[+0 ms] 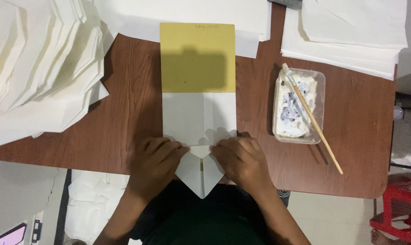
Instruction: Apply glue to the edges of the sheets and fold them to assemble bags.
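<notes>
Both hands are flat on a white folded paper piece (pixel 200 136) at the near edge of the brown wood surface (pixel 132 104): left hand (pixel 156 159) and right hand (pixel 239 159) each have fingers pressed together, pinning a flap down, not pinching anything, and the pointed end of the fold hangs just off the edge toward the person. My guess is the risk is the two flaps creasing unevenly if one hand slides, since the paper overhangs. It lies on a mustard-yellow rectangular card (pixel 197 56) with small handwriting near its top edge. To the right there's a clear plastic tub of white paste (pixel 299 106) with a wooden brush (pixel 310 117) laid across it; bump that and paste hits the stacks of white sheets (pixel 37 63).
</notes>
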